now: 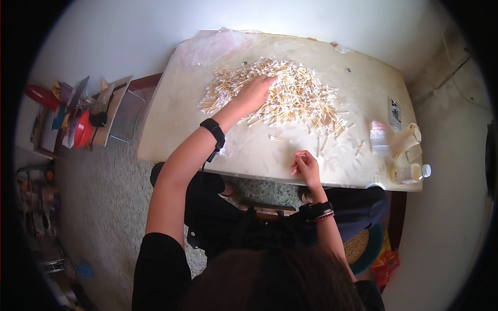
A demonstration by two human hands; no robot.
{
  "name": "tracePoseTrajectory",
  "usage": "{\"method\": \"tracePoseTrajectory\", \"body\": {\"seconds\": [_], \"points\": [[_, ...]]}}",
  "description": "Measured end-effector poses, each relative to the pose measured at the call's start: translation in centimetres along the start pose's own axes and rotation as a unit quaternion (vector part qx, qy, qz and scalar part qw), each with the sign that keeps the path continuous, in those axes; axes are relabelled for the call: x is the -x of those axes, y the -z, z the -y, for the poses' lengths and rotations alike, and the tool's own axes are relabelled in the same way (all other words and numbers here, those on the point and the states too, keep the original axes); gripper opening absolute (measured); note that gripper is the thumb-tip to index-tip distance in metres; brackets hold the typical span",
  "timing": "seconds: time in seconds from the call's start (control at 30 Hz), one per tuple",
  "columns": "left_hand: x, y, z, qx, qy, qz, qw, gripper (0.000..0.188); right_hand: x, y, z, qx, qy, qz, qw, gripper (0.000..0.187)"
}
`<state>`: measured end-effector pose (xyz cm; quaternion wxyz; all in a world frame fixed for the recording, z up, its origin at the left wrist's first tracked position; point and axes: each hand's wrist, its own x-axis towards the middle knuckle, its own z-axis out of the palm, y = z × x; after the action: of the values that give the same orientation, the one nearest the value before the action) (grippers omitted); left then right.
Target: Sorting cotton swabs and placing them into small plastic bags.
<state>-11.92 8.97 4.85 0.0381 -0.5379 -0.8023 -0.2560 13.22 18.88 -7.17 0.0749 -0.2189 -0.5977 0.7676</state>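
Note:
A wide heap of cotton swabs (298, 90) with pale wooden sticks and white tips covers the middle of the table. My left hand (257, 93) reaches over its near left side, the fingers bent down among the swabs, so their tips are hidden. Close to the table's front edge is my right hand (307, 168), its fingers curled inward. Whatever those fingers may hold is too small to make out. A few loose swabs (280, 139) lie between the heap and my right hand.
Clear plastic bags (212, 46) lie at the table's (171, 122) far left. To the right are a beige roll (405, 140), a clear packet (380, 137) and a white-capped bottle (407, 173). A green basin (377, 243) stands below, beside a red bag (386, 264).

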Motion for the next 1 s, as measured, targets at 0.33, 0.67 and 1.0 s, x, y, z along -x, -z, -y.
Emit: {"method": "tracePoseTrajectory", "body": {"seconds": [0.33, 0.67, 1.0], "points": [[-1.5, -6.0, 2.7, 0.045, 0.076, 0.013, 0.996, 0.072, -0.1, 0.3, -0.3, -0.038, 0.007, 0.011, 0.999, 0.013], [0.3, -5.7, 4.6, -0.049, -0.026, 0.075, 0.996, 0.039, -0.2, 0.3, 0.0, -0.040, 0.012, 0.014, 0.999, 0.012], [0.1, -3.5, 6.1, -0.002, -0.038, -0.047, 0.998, 0.031, -0.2, 0.1, 0.4, -0.035, 0.010, 0.011, 0.999, 0.012]]}}
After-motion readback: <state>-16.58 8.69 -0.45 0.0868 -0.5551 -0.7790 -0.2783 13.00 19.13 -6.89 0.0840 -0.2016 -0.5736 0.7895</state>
